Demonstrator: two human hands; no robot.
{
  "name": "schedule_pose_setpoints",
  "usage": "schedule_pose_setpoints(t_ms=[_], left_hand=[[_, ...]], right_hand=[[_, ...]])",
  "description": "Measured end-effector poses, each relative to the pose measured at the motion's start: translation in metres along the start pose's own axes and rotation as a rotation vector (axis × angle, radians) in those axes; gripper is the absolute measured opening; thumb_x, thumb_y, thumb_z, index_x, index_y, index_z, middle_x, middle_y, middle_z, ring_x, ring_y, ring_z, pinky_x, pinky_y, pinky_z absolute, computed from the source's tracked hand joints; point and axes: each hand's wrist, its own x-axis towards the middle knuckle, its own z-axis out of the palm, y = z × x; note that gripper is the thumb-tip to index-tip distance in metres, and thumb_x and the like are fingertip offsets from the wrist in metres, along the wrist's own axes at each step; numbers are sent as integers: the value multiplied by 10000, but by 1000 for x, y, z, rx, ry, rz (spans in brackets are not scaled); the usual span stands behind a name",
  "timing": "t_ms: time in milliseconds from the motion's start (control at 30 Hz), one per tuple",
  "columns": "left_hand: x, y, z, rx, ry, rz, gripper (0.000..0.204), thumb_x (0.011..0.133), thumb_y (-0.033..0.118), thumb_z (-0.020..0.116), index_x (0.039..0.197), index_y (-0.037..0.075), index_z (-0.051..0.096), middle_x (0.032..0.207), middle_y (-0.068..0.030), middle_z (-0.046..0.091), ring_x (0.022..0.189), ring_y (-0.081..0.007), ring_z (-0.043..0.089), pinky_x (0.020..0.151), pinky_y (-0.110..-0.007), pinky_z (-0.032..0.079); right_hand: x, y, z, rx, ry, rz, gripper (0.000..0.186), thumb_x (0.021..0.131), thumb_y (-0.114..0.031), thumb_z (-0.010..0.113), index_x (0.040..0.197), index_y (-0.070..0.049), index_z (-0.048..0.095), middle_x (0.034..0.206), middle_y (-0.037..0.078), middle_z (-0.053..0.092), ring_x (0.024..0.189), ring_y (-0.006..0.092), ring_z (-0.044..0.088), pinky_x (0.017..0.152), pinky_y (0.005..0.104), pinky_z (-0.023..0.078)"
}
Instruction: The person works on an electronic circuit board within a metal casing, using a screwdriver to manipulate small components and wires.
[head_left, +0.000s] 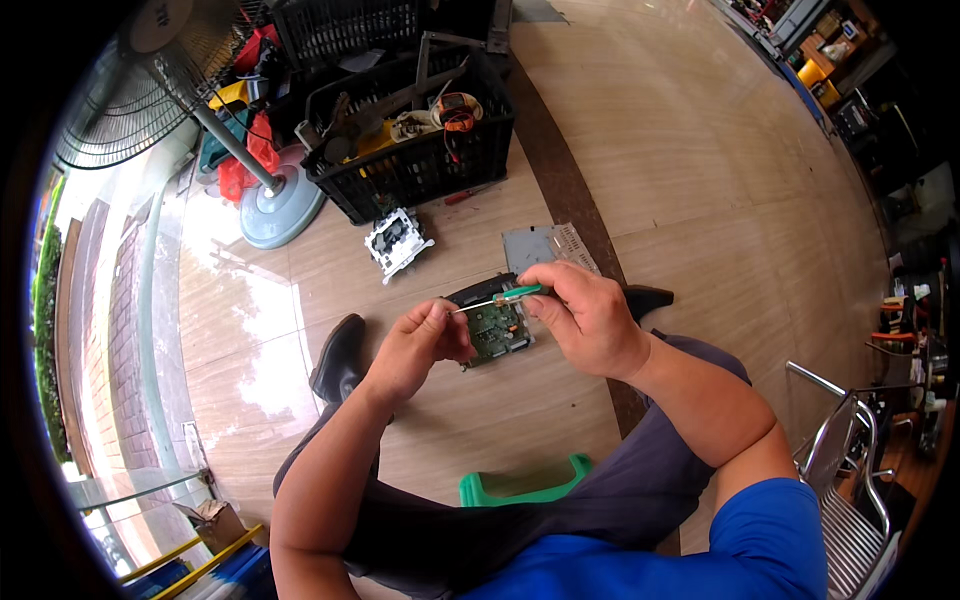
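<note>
My right hand (pixel 585 315) is closed round a screwdriver (pixel 522 294) with a green handle, its thin metal shaft reaching left. At the shaft's end, the thumb and finger of my left hand (pixel 420 340) are pinched together. Whether they grip the tip or some tiny part there, I cannot tell. Below both hands a green circuit board (pixel 497 333) with a dark edge piece lies on the floor, partly covered by my fingers. Just beyond it is a flat grey metal plate (pixel 530 247) with slotted holes.
A white metal frame (pixel 398 243) with a black centre lies farther left. Behind it stands a black crate (pixel 400 185) of tools, with a red-handled tool (pixel 462 196) beside it. A standing fan (pixel 280 210) is at far left, a green stool (pixel 525 490) below me, a metal chair (pixel 845 480) at right.
</note>
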Motion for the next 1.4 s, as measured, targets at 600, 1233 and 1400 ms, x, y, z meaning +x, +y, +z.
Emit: schedule_pose_setpoints(t_ms=[600,1233,1400], left_hand=[[2,-2,-4,-1,23,11,355,1056,390,430,1101,67,571,883,-59,628,812,-190,648,773,-335,543],[3,-1,-6,57,193,19,369,1071,338,412,1202,32,572,918,-56,638,817,-153,642,754,-307,540],[14,1,-18,473,428,173,310,1054,273,446,1158,27,603,955,-78,646,831,-163,632,739,-303,500]], right_hand=[[0,0,1,-10,6,-11,163,885,0,659,1043,5,618,836,125,619,680,219,600,609,305,480],[-2,-2,3,-20,-47,64,150,898,-19,638,1043,-5,602,820,146,604,701,297,607,621,356,478],[-7,5,8,-87,-109,58,152,899,-22,628,1048,-4,601,817,146,599,717,310,601,636,366,480]])
